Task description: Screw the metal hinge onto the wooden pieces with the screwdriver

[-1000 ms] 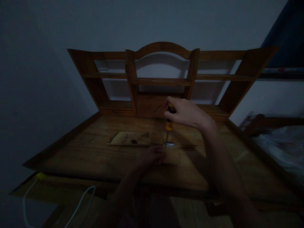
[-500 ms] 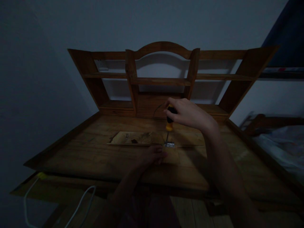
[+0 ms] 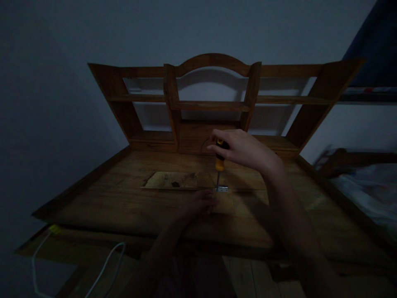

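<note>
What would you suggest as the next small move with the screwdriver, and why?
Probably a slight turn of the screwdriver: the right hand grips its handle, its tip appears to meet the metal plate, and the left hand lies close by.

Head-worn, the camera looks forward and down over the desk.

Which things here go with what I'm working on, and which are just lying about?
Seemingly in use:
screwdriver, in the right hand
small metal fitting, at its tip
pale wood piece, beside the left hand

Apparently just lying about:
stained board
white cord
</note>
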### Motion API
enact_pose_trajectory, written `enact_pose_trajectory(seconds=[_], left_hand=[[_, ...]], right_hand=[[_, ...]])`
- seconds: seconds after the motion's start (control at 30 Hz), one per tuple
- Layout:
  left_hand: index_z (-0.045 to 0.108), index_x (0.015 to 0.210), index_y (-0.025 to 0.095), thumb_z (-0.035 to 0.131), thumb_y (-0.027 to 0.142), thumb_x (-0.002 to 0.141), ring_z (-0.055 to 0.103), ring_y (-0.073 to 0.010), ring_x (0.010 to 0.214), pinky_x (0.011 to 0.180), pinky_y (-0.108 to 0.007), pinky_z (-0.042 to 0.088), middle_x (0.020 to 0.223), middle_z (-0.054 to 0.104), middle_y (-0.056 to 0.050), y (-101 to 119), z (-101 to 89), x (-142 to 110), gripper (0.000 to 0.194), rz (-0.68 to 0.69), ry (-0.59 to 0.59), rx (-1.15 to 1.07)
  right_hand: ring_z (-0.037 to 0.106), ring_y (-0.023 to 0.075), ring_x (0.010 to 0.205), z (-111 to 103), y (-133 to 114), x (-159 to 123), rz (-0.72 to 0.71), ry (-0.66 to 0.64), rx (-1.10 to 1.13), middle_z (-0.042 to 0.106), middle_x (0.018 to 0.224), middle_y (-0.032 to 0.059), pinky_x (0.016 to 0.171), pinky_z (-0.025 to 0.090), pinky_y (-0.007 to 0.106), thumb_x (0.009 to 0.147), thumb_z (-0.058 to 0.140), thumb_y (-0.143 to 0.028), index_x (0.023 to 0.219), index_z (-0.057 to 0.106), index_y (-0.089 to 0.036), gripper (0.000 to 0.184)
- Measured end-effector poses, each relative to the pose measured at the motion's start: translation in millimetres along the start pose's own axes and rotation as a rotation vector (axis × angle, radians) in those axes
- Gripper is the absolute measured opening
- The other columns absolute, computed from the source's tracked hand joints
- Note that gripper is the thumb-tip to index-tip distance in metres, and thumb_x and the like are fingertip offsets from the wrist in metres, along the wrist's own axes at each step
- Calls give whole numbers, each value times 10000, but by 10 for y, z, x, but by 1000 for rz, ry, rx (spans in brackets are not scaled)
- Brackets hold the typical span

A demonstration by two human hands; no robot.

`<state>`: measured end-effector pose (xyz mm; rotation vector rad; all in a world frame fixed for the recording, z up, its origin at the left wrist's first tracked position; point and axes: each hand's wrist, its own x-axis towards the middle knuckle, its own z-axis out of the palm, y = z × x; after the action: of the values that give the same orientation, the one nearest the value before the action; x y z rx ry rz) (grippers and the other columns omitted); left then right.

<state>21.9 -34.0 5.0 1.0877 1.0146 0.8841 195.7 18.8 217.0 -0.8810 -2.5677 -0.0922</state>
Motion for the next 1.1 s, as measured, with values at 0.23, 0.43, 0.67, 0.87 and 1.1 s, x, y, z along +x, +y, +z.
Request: enact_pose_trajectory(seconds=[0.23, 0.43, 0.67, 0.87, 1.1], left_hand=[[585, 954, 140, 801, 426, 698, 403, -51, 439, 416, -182, 280, 606, 505, 66, -42, -33, 12, 441, 16, -28, 0], [565, 883, 141, 787, 426, 717, 383, -46, 446, 428, -181, 263, 599, 493, 66, -34, -37, 14, 398, 54, -58, 18], [574, 923, 147, 787, 446, 705, 386, -56, 437, 427, -185, 263, 573, 490, 69, -39, -37, 16, 427, 26, -27, 38], [563, 841, 147, 782, 457, 702, 375, -53, 442, 429, -188, 248, 565, 487, 62, 36, -5, -20, 404, 17, -49, 42], [564, 895, 147, 774, 431, 729, 383, -49, 433, 417, -181, 254, 582, 483, 68, -16, -27, 14, 390, 39, -64, 49]], right_hand=[[595, 242, 1059, 5, 44, -1, -39, 12, 64, 647, 1136, 69, 910, 423, 342, 906, 525, -266, 1193, 541, -196, 296], [601, 249, 1077, 33, 4, 11, -37, 11, 96, 650, 1159, 69, 922, 426, 355, 956, 518, -435, 1274, 535, -235, 376], [590, 233, 1082, 31, 16, 17, -73, 10, 131, 629, 1200, 80, 913, 420, 331, 905, 520, -252, 1320, 501, -191, 420], [639, 252, 894, 15, -25, -7, 35, 29, 9, 679, 948, 70, 773, 431, 326, 924, 542, -522, 1203, 563, -210, 419], [591, 250, 1099, -38, -22, -8, -38, 10, 78, 646, 1201, 78, 933, 416, 342, 891, 494, -243, 1250, 572, -177, 373]])
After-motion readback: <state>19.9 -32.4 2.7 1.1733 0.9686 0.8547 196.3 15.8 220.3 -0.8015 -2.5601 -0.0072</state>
